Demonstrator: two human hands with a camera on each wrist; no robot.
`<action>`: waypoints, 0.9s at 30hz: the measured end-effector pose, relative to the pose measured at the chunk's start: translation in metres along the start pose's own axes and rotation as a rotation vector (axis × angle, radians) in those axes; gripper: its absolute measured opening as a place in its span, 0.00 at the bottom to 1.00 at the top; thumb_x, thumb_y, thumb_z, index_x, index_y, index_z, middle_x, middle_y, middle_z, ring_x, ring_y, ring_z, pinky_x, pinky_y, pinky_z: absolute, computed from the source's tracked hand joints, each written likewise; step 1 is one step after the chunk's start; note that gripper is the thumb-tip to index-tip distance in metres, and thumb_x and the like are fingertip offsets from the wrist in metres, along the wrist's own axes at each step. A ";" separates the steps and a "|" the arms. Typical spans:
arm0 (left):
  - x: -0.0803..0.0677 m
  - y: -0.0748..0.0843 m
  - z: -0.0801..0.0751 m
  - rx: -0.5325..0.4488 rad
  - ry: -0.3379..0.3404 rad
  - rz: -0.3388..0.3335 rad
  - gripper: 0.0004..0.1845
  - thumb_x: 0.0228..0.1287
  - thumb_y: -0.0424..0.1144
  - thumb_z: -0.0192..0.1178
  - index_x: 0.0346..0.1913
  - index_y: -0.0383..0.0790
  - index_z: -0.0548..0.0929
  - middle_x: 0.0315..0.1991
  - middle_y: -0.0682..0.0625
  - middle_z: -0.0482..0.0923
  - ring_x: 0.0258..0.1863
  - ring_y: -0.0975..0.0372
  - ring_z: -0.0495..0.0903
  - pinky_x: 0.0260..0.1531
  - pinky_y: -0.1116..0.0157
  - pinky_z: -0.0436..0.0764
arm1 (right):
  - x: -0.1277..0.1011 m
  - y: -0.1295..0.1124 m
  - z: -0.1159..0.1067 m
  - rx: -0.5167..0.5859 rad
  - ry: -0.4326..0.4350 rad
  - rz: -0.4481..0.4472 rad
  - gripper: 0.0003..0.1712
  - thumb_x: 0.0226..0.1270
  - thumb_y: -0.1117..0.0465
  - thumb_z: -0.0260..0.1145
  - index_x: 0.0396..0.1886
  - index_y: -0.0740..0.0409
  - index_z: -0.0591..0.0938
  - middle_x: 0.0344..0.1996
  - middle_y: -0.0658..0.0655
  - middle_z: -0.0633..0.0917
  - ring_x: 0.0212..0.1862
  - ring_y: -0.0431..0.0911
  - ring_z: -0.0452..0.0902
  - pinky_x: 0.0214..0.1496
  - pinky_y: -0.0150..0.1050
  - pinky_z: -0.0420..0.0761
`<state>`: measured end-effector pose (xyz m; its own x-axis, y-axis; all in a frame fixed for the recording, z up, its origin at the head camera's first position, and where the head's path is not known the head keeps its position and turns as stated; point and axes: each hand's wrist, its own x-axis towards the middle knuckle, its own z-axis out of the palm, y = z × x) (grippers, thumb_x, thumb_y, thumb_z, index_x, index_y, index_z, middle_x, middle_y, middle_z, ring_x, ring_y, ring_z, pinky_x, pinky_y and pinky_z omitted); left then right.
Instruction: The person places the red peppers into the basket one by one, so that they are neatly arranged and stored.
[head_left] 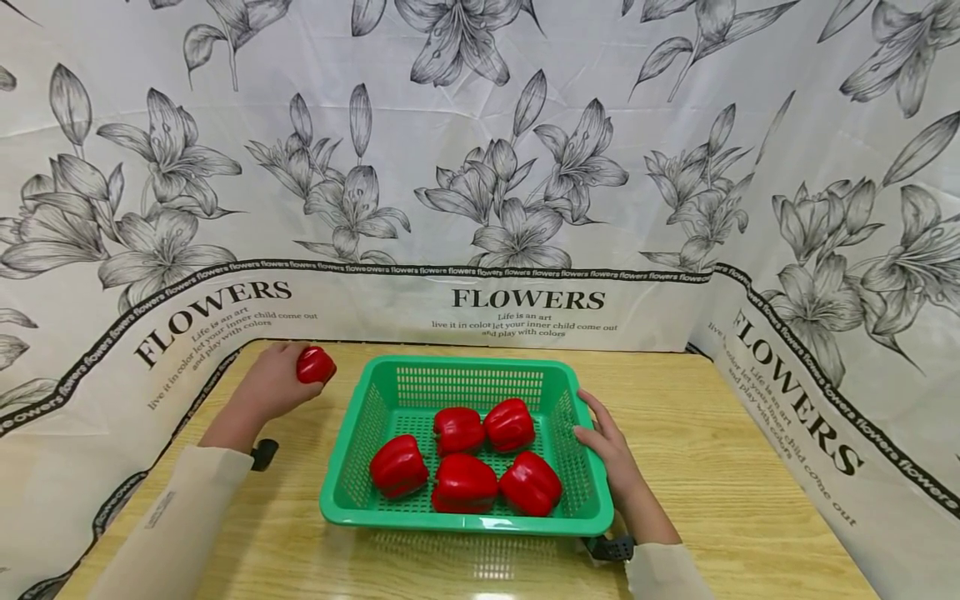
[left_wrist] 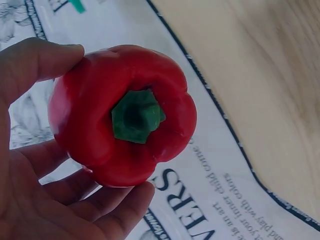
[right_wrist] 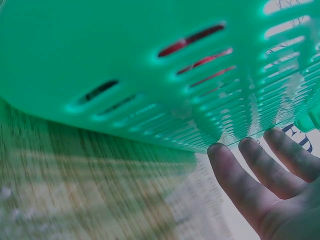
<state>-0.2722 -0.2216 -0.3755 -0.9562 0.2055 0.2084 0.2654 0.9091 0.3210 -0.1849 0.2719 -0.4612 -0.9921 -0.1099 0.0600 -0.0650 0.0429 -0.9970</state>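
Note:
My left hand (head_left: 279,382) grips a red bell pepper (head_left: 316,365) at the far left of the table. In the left wrist view the thumb and fingers curl round the sides of this pepper (left_wrist: 125,115), its green stem facing the camera. A green plastic basket (head_left: 468,522) stands in the middle, with several red bell peppers (head_left: 465,483) lying in it. At its right side my right hand (head_left: 618,454) holds the rim. The right wrist view shows fingertips (right_wrist: 220,152) against the outside of the basket's slotted wall (right_wrist: 125,55).
A light wooden table (head_left: 720,475) lies under the basket. Its back and sides are bordered by a white cloth (head_left: 525,308) printed with flowers and lettering. Dark straps (head_left: 264,455) sit at the wrists.

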 end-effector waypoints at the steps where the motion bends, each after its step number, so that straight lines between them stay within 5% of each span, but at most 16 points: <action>1: -0.001 0.002 -0.001 -0.001 0.004 0.005 0.36 0.56 0.43 0.62 0.64 0.24 0.66 0.55 0.26 0.69 0.50 0.37 0.72 0.45 0.42 0.80 | 0.000 0.000 0.000 0.000 0.001 0.000 0.34 0.76 0.56 0.50 0.77 0.43 0.50 0.69 0.69 0.64 0.54 0.54 0.80 0.48 0.51 0.84; 18: -0.010 0.024 -0.014 -0.037 0.016 0.024 0.35 0.58 0.45 0.62 0.64 0.28 0.68 0.56 0.29 0.70 0.50 0.39 0.73 0.42 0.45 0.81 | 0.001 0.001 0.000 0.013 -0.010 -0.009 0.35 0.76 0.56 0.49 0.77 0.44 0.49 0.69 0.69 0.63 0.54 0.53 0.80 0.49 0.52 0.83; 27: -0.018 0.045 -0.022 -0.040 0.010 0.044 0.34 0.58 0.44 0.63 0.65 0.29 0.68 0.57 0.29 0.70 0.52 0.39 0.73 0.42 0.45 0.82 | 0.001 0.003 -0.001 0.016 0.001 -0.005 0.34 0.76 0.57 0.49 0.77 0.42 0.50 0.70 0.67 0.63 0.57 0.61 0.77 0.49 0.54 0.83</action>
<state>-0.2402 -0.1924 -0.3449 -0.9422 0.2414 0.2322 0.3122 0.8841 0.3476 -0.1867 0.2733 -0.4641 -0.9919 -0.1093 0.0646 -0.0679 0.0265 -0.9973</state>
